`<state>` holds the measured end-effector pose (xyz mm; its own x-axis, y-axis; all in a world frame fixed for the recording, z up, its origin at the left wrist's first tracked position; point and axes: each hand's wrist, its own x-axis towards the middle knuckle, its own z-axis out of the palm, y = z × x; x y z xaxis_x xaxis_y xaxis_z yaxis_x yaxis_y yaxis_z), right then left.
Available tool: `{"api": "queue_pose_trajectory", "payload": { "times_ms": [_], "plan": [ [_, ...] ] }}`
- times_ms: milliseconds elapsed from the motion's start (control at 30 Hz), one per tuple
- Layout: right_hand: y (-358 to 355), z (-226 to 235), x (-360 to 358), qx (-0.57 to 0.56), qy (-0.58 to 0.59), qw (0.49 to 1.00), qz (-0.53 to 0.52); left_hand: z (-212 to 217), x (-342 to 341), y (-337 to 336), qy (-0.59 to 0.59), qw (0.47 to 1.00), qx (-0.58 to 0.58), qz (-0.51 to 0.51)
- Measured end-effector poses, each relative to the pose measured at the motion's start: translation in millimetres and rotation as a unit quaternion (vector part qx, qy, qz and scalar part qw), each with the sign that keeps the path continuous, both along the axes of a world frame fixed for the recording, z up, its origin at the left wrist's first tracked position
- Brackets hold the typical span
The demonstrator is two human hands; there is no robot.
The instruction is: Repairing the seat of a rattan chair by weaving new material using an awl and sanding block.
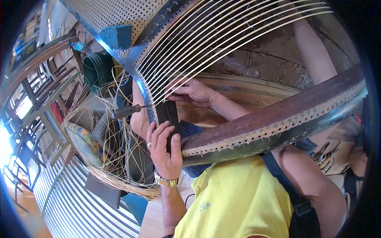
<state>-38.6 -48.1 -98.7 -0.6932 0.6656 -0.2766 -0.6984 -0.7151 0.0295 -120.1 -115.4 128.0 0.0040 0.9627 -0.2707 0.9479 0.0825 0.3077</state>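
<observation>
A dark curved wooden frame (274,115) with a row of small holes along its edge lies across my lap. Pale cane strands (206,51) run side by side across its opening. My left hand (164,148), with a ring and a gold watch, wraps round the near left corner of the frame. Reaching through the opening, my right hand (194,93) has thumb and fingers together under the strands, by the frame's left inner edge. What they pinch is hard to make out. An awl (127,112) with a worn handle points into that edge, just above my left hand.
Loose cane (119,182) lies tangled at the left, beside a patterned cushion (83,142) and a dark green bucket (97,73). A blue block (116,37) sits on the woven cane panel (119,14). Wooden chair frames (43,87) stand farther left.
</observation>
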Motion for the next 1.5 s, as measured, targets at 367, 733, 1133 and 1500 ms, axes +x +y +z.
{"api": "queue_pose_trajectory", "payload": {
  "times_ms": [367,733,1133,1500],
  "plan": [
    [-9.9,4.1,-21.3,0.231,-0.316,0.917,-0.079,-7.6,2.9,-1.4,-0.012,0.999,0.046,0.015],
    [-7.0,13.1,-15.3,0.188,-0.225,0.954,-0.061,-8.9,3.8,-1.4,-0.008,0.998,0.053,0.02],
    [-12.9,25.3,-21.3,0.149,-0.321,0.934,-0.047,-8.7,4.5,-0.5,-0.015,0.998,0.055,0.041],
    [-16.3,20.4,-22.6,0.154,-0.292,0.944,-0.022,-23.0,-4.5,40.5,0.082,0.989,0.088,0.087]
  ]
}}
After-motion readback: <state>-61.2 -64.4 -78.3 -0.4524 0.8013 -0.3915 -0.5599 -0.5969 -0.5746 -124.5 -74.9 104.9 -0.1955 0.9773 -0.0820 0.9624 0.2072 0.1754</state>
